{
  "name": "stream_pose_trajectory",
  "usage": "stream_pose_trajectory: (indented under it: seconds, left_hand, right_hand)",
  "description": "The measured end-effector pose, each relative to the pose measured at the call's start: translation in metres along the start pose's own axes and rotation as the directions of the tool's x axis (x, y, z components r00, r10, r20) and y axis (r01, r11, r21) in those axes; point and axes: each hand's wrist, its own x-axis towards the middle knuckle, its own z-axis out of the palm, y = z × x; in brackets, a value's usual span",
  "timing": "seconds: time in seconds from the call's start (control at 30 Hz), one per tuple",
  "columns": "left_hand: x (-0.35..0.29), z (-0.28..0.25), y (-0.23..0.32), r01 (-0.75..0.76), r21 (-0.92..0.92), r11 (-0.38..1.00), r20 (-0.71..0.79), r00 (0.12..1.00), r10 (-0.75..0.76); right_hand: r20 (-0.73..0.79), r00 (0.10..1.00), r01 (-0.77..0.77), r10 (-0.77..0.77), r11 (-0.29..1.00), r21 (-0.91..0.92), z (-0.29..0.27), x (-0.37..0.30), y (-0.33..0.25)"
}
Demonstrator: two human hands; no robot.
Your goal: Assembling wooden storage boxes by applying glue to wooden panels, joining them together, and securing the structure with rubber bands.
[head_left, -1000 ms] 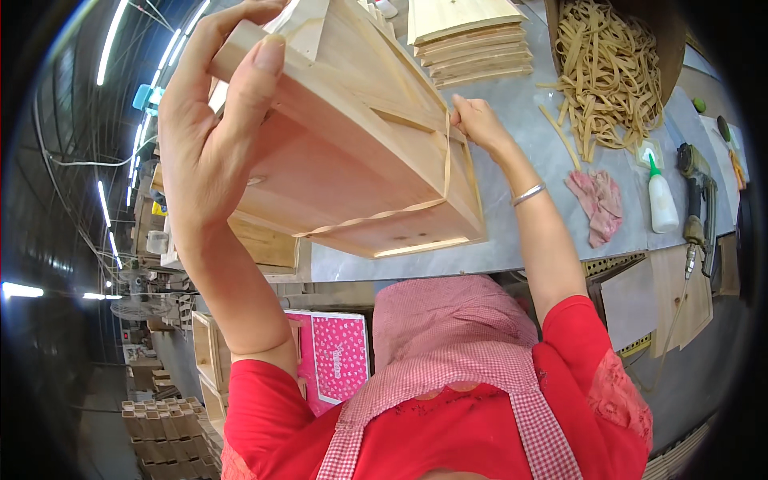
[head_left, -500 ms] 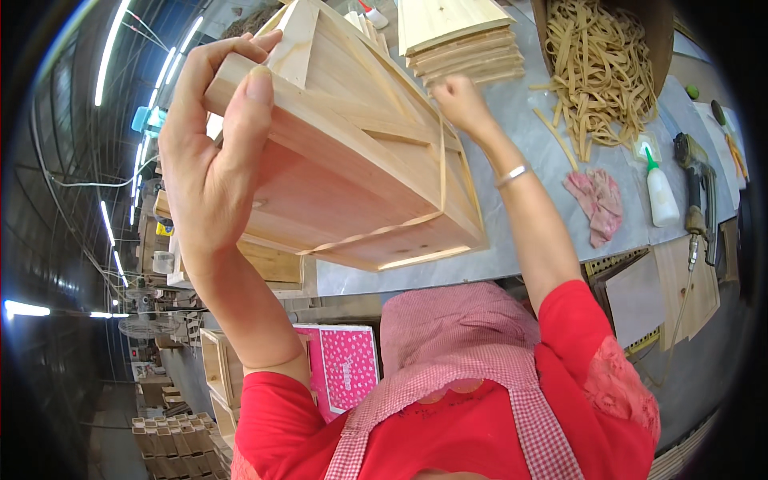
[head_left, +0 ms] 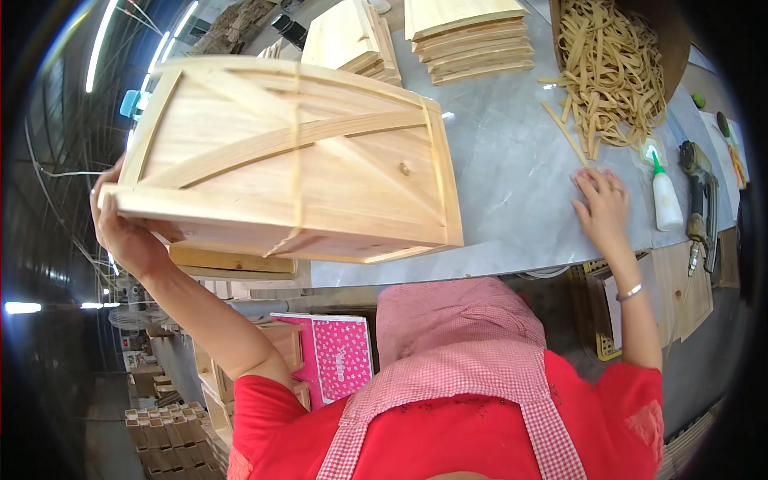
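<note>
Wooden box up in my left hand, right hand flat on the bench.

My left hand (head_left: 128,232) grips the near left corner of the wooden box (head_left: 288,168), fingers curled under its edge, holding it tilted above the grey worktable (head_left: 512,184) at about ten o'clock. A rubber band (head_left: 297,160) runs around the box's middle, across its crossed slats. My right hand (head_left: 602,204) is spread, palm down, on the table at three o'clock, holding nothing. Just beside it, further right, stands a white glue bottle (head_left: 665,200), with a nail gun (head_left: 700,200) beyond. At one o'clock lies a heap of rubber bands (head_left: 612,68); at twelve, stacks of wooden panels (head_left: 468,36).
</note>
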Motion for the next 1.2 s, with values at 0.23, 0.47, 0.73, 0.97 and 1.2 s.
stream_pose_trajectory:
  seconds: [0.23, 0.47, 0.73, 0.97, 1.2]
  left_hand:
    - [0.003, -0.084, -0.078, 0.099, -0.204, 0.974, -0.030, 0.994, -0.107]
    - [0.003, -0.055, -0.061, 0.063, -0.187, 0.980, -0.038, 0.997, -0.072]
    - [0.003, -0.030, -0.031, 0.005, -0.153, 0.988, -0.023, 1.000, -0.008]
    - [-0.010, 0.024, 0.016, -0.125, -0.029, 0.992, 0.003, 0.992, 0.126]
    - [-0.065, 0.135, 0.110, -0.371, 0.132, 0.919, 0.226, 0.914, 0.337]
  right_hand:
    - [0.217, 0.907, -0.405, 0.360, 0.609, 0.682, 0.046, 0.056, -0.009]
    - [0.245, 0.967, -0.240, 0.077, -0.069, 0.968, 0.082, 0.240, -0.172]
    - [0.504, 0.863, -0.370, -0.018, 0.658, 0.656, 0.167, 0.180, -0.096]
    - [0.111, 0.962, -0.253, 0.249, 0.967, 0.017, 0.068, 0.100, 0.000]
    - [0.462, 0.835, -0.551, 0.300, 0.475, 0.686, 0.116, 0.094, -0.076]
